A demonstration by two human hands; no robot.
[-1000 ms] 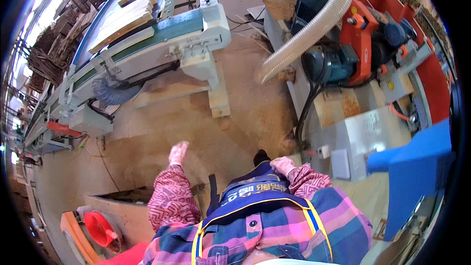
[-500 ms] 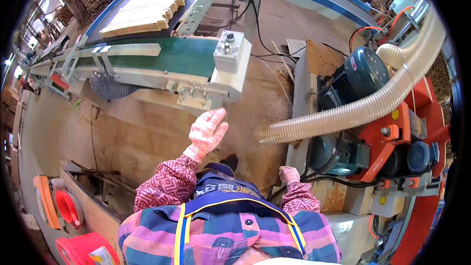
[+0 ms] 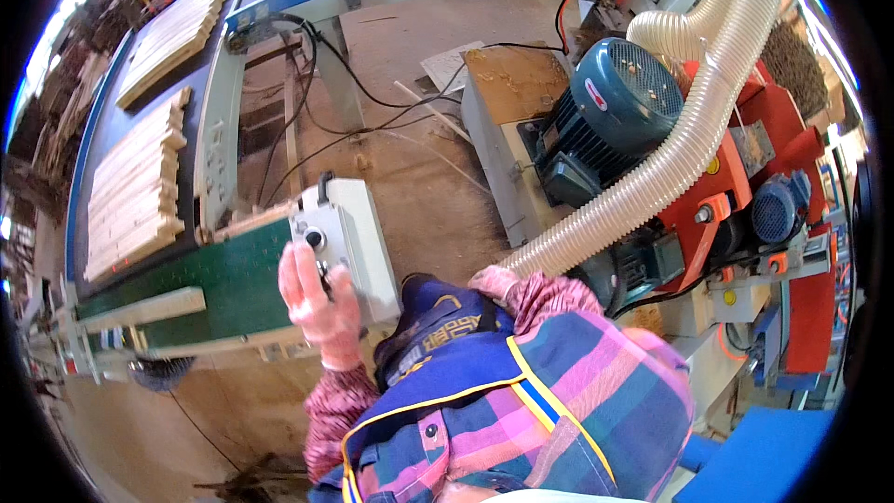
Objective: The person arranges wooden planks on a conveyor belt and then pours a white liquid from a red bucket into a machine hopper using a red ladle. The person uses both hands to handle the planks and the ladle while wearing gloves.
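Note:
My left hand (image 3: 318,303), in a pale pink-stained glove, is raised at the end of a green conveyor belt (image 3: 237,270). Its fingers are apart and hold nothing. The fingertips are beside a black knob (image 3: 314,239) on a white control box (image 3: 358,247); whether they touch it I cannot tell. My right hand (image 3: 494,281), also gloved, is low in front of my blue apron (image 3: 438,331), close to the lower end of a clear ribbed hose (image 3: 596,224). Its fingers are too small and partly hidden to read.
Two groups of pale wooden strips (image 3: 140,191) lie on a dark conveyor (image 3: 84,251) at the left. To the right stand a dark green motor (image 3: 624,93) and red machinery (image 3: 694,261). Black cables (image 3: 349,135) trail over the dusty floor (image 3: 419,196) ahead.
My view and body have turned to the right, and the conveyor end is now closer. My left hand has come up from below the conveyor's end to beside the control box, fingers spread.

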